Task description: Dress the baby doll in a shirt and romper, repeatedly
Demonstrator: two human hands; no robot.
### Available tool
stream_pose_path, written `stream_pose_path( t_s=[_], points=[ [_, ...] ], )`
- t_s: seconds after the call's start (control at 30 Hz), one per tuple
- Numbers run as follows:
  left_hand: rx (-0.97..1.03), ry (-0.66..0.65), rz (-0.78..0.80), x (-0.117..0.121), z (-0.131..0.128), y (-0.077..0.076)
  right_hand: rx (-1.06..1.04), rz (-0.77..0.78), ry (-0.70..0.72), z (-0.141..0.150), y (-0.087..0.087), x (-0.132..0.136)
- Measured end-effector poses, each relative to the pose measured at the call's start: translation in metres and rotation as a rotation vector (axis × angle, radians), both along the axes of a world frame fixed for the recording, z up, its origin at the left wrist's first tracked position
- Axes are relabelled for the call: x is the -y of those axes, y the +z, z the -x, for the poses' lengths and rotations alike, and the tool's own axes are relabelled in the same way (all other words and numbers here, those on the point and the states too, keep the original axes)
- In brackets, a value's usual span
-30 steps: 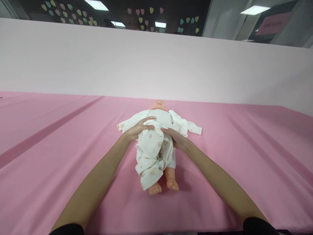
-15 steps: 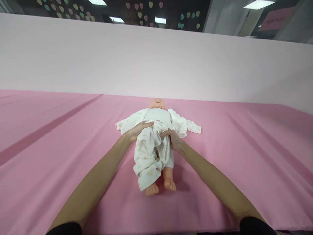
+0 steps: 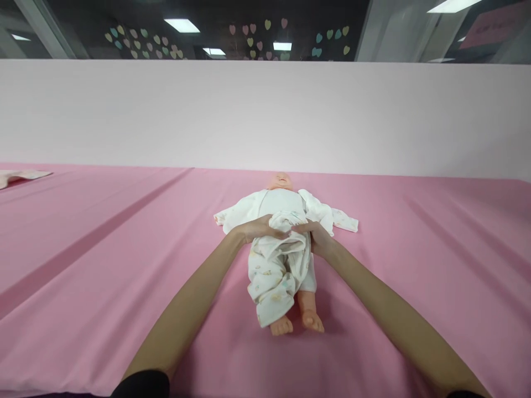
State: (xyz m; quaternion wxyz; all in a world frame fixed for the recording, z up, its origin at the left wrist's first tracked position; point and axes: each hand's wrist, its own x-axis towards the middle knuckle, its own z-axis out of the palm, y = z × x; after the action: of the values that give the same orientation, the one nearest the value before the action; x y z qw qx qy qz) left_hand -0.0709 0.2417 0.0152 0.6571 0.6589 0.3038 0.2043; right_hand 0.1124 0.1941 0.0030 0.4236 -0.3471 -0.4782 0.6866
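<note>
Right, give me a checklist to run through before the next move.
1. Left hand on the cloth: ok, it holds the bunched top.
2. Right hand on the cloth: ok, it holds the bunch from the other side.
3. Doll face up: ok, feet toward the person.
4. Cloth smooth: not ok, heavily creased.
5. Both lower legs covered: not ok, the one on the picture's right is bare.
6. Doll's arms inside the sleeves: cannot tell.
</note>
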Motion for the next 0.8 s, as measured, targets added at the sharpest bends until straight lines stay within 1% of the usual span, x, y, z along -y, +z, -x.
stream_pose_path(
  t_s=[0.07,0.13,0.17,0.23,0.3,0.4,0.47,0.53,0.6,0.7,0.73,0.8],
  points=[
    [-0.028,-0.057,-0.023,0.002,0.000,0.005,0.054,-0.063,0.104,-0.005,0.004,0.000],
    [0.001,-0.098,-0.015,0.002,0.000,0.006,0.139,-0.136,0.193,-0.010,0.008,0.000],
    [0.023,-0.104,-0.003,0.001,0.000,0.004,0.182,-0.165,0.212,-0.012,0.009,0.000],
    [0.069,-0.099,0.030,0.000,-0.001,0.000,0.241,-0.199,0.215,-0.014,0.011,-0.001],
    [0.103,-0.106,0.082,0.000,-0.002,-0.003,0.252,-0.193,0.203,-0.014,0.010,-0.002],
    [0.117,-0.123,0.143,0.001,-0.003,-0.003,0.196,-0.158,0.181,-0.013,0.005,-0.004],
    [0.080,-0.133,0.143,0.001,-0.001,-0.001,0.162,-0.129,0.194,-0.014,0.002,-0.005],
    [0.020,-0.153,0.096,0.001,0.001,0.002,0.173,-0.117,0.240,-0.017,0.002,-0.004],
    [-0.031,-0.200,0.013,0.002,0.003,0.006,0.270,-0.151,0.260,-0.019,0.004,-0.002],
    [-0.072,-0.297,-0.110,0.007,0.002,0.012,0.508,-0.277,0.254,-0.020,0.013,0.001],
    [-0.083,-0.312,-0.137,0.008,0.002,0.013,0.568,-0.324,0.261,-0.020,0.017,0.003],
    [-0.101,-0.296,-0.184,0.011,0.000,0.017,0.633,-0.420,0.293,-0.021,0.026,0.004]
  ],
)
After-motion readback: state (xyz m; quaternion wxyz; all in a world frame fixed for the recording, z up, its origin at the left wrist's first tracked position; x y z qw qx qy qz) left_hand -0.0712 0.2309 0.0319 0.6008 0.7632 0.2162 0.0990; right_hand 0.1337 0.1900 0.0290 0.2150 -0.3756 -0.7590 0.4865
